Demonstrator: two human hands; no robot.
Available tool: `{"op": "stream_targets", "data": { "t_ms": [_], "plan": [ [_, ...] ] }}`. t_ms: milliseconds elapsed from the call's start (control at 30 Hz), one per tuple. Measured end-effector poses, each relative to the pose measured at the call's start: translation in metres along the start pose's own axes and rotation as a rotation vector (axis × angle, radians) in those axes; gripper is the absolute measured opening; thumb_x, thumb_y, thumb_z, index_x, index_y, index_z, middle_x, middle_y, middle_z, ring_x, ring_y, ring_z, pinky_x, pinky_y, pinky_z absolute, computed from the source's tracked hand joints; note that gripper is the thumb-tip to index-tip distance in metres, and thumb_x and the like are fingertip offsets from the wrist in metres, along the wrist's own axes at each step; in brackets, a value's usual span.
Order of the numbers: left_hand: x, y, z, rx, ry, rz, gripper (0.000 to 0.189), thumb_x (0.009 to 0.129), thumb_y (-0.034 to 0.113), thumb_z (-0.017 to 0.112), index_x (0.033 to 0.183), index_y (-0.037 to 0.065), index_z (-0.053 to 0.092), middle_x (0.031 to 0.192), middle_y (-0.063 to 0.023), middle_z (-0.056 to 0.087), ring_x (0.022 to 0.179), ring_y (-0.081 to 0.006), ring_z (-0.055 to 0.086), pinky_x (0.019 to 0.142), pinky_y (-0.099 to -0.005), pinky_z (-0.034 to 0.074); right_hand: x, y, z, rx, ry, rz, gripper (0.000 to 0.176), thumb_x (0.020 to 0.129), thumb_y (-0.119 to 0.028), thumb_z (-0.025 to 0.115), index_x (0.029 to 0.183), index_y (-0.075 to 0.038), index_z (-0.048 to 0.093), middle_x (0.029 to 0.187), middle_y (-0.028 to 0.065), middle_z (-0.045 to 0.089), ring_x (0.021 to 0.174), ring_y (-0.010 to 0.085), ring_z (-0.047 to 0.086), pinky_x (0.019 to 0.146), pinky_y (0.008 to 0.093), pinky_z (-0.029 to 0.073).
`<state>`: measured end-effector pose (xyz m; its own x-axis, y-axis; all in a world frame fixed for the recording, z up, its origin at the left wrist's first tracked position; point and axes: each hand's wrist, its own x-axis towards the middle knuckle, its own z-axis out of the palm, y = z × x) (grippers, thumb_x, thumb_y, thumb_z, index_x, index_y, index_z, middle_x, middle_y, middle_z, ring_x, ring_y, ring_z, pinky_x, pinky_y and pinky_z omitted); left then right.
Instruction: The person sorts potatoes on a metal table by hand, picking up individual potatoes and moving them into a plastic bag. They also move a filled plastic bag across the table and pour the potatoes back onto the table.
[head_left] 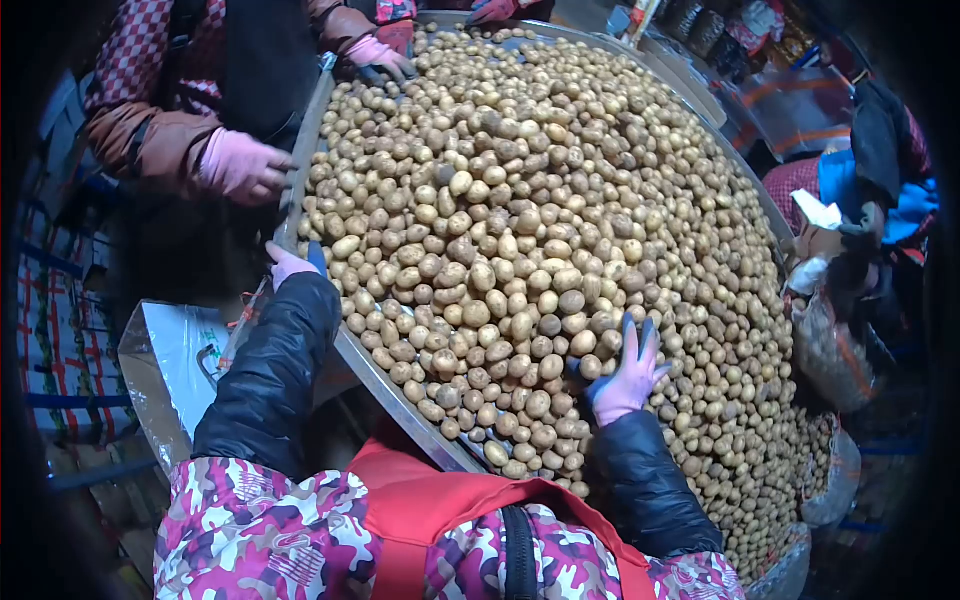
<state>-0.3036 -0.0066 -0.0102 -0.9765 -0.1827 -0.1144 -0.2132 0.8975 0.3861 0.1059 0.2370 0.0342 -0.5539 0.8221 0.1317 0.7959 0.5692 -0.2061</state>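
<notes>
A wide heap of small round potatoes (520, 200) covers a table with a raised metal rim (400, 405). My left hand (295, 262), in a pink glove with dark fingertips, is at the rim on the left, its fingers apart at the edge of the potatoes. Among the potatoes at the lower middle lies my right hand (627, 375), gloved the same way, with its fingers spread and potatoes against the fingertips. No potato is visibly gripped in either hand.
A co-worker's pink-gloved hands (245, 168) are at the upper left, one on the potatoes. Another person (880, 170) is at the right, near filled mesh sacks (832, 350). An open cardboard box with a plastic liner (180, 350) stands left of my left sleeve.
</notes>
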Motion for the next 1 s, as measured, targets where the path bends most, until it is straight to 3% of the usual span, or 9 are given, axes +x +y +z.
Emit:
{"op": "stream_targets", "data": {
  "t_ms": [100, 267, 367, 500, 533, 667, 700, 900, 1000],
  "plan": [
    [0.0, -0.003, 0.003, -0.033, 0.027, 0.025, 0.094, 0.088, 0.045, 0.071, 0.155, 0.002, 0.021, 0.13, -0.0328, 0.058, 0.117, -0.0431, 0.061, 0.1, -0.0475, 0.05, 0.047, -0.015, 0.024, 0.021, 0.088, -0.119, 0.101, 0.059, -0.005, 0.076, 0.152, -0.022, 0.043, 0.159, 0.0224, 0.028, 0.146, 0.038, 0.033, 0.116, 0.0726, 0.005],
    [-0.007, 0.003, -0.008, -0.066, -0.001, 0.02, 0.094, 0.088, 0.044, 0.071, 0.155, 0.003, 0.02, 0.132, -0.0343, 0.056, 0.118, -0.0443, 0.06, 0.101, -0.0474, 0.049, 0.135, -0.053, 0.039, 0.476, 0.272, -0.078, 0.097, 0.064, -0.041, 0.09, 0.148, -0.019, 0.047, 0.151, 0.0235, 0.04, 0.138, 0.0443, 0.042, 0.112, 0.0468, 0.04],
    [0.01, -0.014, 0.018, -0.007, 0.111, 0.067, 0.091, 0.087, 0.043, 0.072, 0.153, 0.004, 0.023, 0.132, -0.0362, 0.056, 0.119, -0.0462, 0.059, 0.101, -0.0473, 0.049, 0.175, -0.09, 0.039, 0.336, 0.265, -0.046, 0.092, 0.068, -0.038, 0.09, 0.147, -0.016, 0.049, 0.154, 0.0249, 0.035, 0.138, 0.04, 0.043, 0.113, 0.0451, 0.04],
    [0.008, -0.007, 0.006, 0.137, 0.027, -0.032, 0.088, 0.087, 0.055, 0.07, 0.148, 0.007, 0.028, 0.114, -0.0327, 0.067, 0.11, -0.046, 0.066, 0.094, -0.0534, 0.052, 0.213, -0.142, 0.022, 0.019, -0.065, 0.094, 0.09, 0.079, -0.061, 0.071, 0.155, -0.025, 0.037, 0.161, 0.0204, 0.027, 0.141, 0.0463, 0.036, 0.11, 0.0625, 0.035],
    [0.015, -0.009, 0.006, 0.13, -0.045, -0.055, 0.086, 0.09, 0.056, 0.066, 0.15, 0.01, 0.027, 0.125, -0.0305, 0.064, 0.115, -0.0464, 0.063, 0.101, -0.0514, 0.047, 0.213, -0.146, 0.023, 0.015, -0.07, 0.067, 0.088, 0.082, -0.059, 0.069, 0.156, -0.026, 0.035, 0.161, 0.0172, 0.028, 0.142, 0.047, 0.035, 0.109, 0.0662, 0.033],
    [0.09, -0.07, 0.083, -0.013, 0.222, 0.12, 0.078, 0.091, 0.05, 0.068, 0.148, 0.01, 0.034, 0.128, -0.03, 0.062, 0.119, -0.0421, 0.062, 0.099, -0.0469, 0.049, 0.192, -0.157, 0.031, 0.066, -0.133, -0.047, 0.068, 0.095, -0.047, 0.055, 0.156, -0.026, 0.035, 0.162, 0.0103, 0.031, 0.143, 0.0471, 0.033, 0.109, 0.069, 0.03],
    [0.068, -0.044, 0.059, -0.161, 0.092, 0.026, 0.074, 0.091, 0.036, 0.074, 0.148, 0.005, 0.038, 0.133, -0.027, 0.06, 0.121, -0.0351, 0.06, 0.103, -0.0421, 0.048, 0.179, -0.156, 0.034, 0.076, -0.118, -0.085, 0.064, 0.094, -0.041, 0.054, 0.154, -0.026, 0.036, 0.161, 0.0111, 0.033, 0.142, 0.0479, 0.035, 0.108, 0.0683, 0.031],
    [0.095, -0.027, 0.11, -0.24, -0.075, 0.3, 0.073, 0.091, 0.032, 0.074, 0.148, 0.004, 0.038, 0.135, -0.026, 0.059, 0.121, -0.0339, 0.06, 0.103, -0.0414, 0.047, 0.046, -0.051, -0.002, 0.477, 0.035, -0.305, 0.063, 0.09, -0.037, 0.064, 0.145, -0.011, 0.047, 0.146, 0.0218, 0.045, 0.135, 0.0463, 0.042, 0.108, 0.0569, 0.037],
    [0.118, -0.03, 0.113, -0.284, -0.101, 0.355, 0.073, 0.091, 0.03, 0.075, 0.148, 0.003, 0.038, 0.135, -0.0255, 0.059, 0.121, -0.0332, 0.06, 0.103, -0.0409, 0.047, -0.027, 0.044, -0.044, 0.254, 0.235, -0.205, 0.061, 0.087, -0.038, 0.068, 0.139, -0.009, 0.053, 0.137, 0.0214, 0.052, 0.126, 0.0424, 0.05, 0.107, 0.0558, 0.038]
  ]
}}
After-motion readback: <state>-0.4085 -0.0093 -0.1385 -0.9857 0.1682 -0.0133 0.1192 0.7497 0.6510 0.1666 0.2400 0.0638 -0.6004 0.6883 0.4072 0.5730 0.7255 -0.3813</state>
